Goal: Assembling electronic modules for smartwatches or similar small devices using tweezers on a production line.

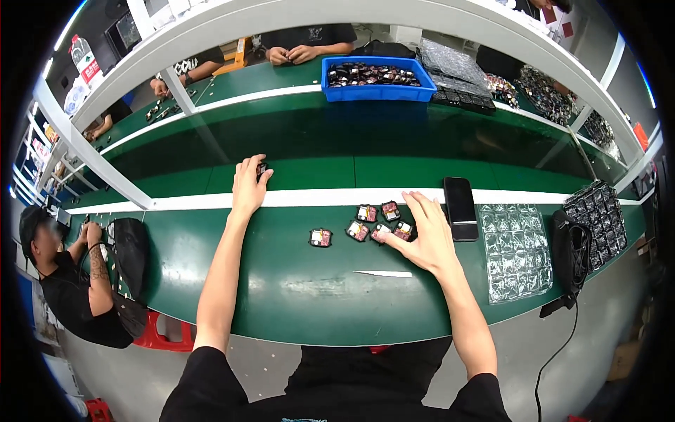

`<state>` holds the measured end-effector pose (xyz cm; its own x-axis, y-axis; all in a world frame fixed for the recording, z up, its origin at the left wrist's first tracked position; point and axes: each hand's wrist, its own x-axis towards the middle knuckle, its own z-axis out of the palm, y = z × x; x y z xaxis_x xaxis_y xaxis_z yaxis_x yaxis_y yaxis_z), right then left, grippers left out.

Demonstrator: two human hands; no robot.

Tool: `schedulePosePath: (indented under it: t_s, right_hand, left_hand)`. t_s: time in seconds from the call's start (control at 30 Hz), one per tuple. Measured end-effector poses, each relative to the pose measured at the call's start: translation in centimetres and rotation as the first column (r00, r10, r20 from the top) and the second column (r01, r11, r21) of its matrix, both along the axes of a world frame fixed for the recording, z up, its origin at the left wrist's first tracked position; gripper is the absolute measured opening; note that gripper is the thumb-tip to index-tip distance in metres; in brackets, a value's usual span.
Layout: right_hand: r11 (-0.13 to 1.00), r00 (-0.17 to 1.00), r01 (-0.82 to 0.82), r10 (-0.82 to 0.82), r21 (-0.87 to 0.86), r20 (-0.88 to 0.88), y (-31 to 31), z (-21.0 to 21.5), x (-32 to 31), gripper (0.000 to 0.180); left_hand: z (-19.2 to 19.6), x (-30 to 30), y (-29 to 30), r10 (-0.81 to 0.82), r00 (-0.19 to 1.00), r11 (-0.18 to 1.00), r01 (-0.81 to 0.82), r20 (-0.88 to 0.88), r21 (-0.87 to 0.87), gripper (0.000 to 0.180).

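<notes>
A long green workbench (302, 295) ran under a white frame, with a moving green belt (394, 151) beyond a white strip, and other people sat working across and to the left. The left hand (249, 184) reached over the strip onto the belt, its fingertips pinching a small dark part (262, 169). The right hand (424, 235) lay spread on the bench, fingers resting on a cluster of small dark-and-pink parts (380, 221), one more part (320, 238) lying apart to the left. A black phone (460, 207) sat just beside that hand. It looked like the setting-down stage; releasing cleanly and gathering another piece would seem to call for a light touch.
</notes>
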<state>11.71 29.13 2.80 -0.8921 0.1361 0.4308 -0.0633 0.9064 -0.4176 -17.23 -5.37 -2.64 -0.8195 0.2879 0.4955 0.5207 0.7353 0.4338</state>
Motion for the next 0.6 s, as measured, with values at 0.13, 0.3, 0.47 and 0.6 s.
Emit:
schedulePosePath:
  t_s: [0.13,0.3,0.47,0.6]
  right_hand:
    - [0.997,0.995,-0.077,0.077,-0.001,0.059,-0.8,-1.3,0.7,0.087]
    - [0.999,0.994,-0.049,0.048,0.009,0.095,-0.1,-1.7,0.9,0.095]
    - [0.997,0.987,-0.078,0.079,-0.012,0.14,-0.6,-1.7,1.3,0.102]
    - [0.996,0.991,-0.075,0.079,-0.044,0.104,-0.3,-2.1,1.0,0.093]
  left_hand:
    - [1.4,1.9,-0.3,0.0,0.999,1.0,0.001,-0.036,0.011,0.038]
    - [1.6,10.0,1.1,-0.159,0.986,0.987,0.16,0.041,-0.018,0.031]
    - [2.8,13.7,0.1,-0.244,0.97,0.969,0.244,0.01,-0.023,0.036]
    - [4.8,15.4,2.5,-0.545,0.835,0.838,0.545,0.078,0.023,0.058]
